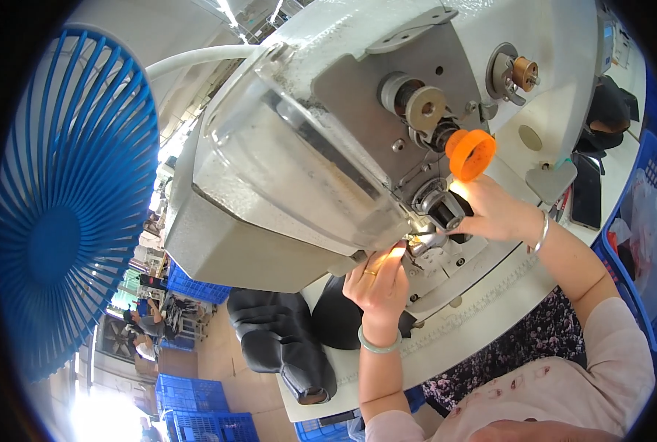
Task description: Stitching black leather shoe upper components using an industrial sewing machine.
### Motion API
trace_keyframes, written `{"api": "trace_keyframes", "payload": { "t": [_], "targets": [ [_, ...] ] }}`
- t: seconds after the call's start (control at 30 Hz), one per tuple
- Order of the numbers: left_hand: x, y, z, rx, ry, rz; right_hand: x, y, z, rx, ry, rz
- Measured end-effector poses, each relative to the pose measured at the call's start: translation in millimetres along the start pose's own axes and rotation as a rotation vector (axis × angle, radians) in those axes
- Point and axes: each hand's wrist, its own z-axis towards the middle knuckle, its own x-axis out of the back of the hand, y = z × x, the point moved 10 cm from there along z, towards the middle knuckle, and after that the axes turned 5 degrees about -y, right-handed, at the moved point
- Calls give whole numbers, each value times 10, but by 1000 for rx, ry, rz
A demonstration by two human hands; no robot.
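Observation:
A large white sewing machine (269, 169) fills the middle, with a lit needle area low on its head. My left hand (378, 286) is closed beside the needle area, its fingertips at the light; what they pinch, if anything, is hidden. Across from it, my right hand (494, 210) curls its thumb and fingers around a dark part or piece under the orange knob (470, 155); I cannot make out which. Behind my left wrist lies a black, smooth, leather-like piece (336, 317) on the white table.
A blue fan (56, 243) stands at the left. Black stitched pieces (280, 342) lie at the table's left edge. On the right are a phone (586, 190), a blue basket (656, 158) with plastic bags, and more black pieces (607, 107). Blue crates (192, 394) stand on the floor.

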Motion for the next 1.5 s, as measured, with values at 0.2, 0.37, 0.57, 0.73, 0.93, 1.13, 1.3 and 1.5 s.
{"api": "trace_keyframes", "payload": {
  "t": [0.2,0.37,0.57,0.73,0.93,1.13,1.3,1.5],
  "targets": [
    [-213,-197,-406,622,-236,-724,-71,39,-702,-112,282,-104],
    [-774,142,-1254,1140,-284,-1559,-960,-678,-1421,523,-183,-388],
    [-516,135,-1628,1258,-19,-1552,-328,-605,-1485,390,-23,140],
    [-452,180,-1812,1206,-5,-1637,-452,312,-1293,-260,181,672],
    [-217,86,-1750,1175,37,-1333,-1245,347,-1440,-481,-339,1303],
    [23,38,-1490,996,-42,-788,-1346,353,-1483,-531,-369,1281],
    [82,101,-1456,1040,163,-853,-1478,385,-1476,-581,-353,1343],
    [362,-65,-1763,1085,333,-818,-1649,239,-1471,-459,-511,1177]
  ]
}}
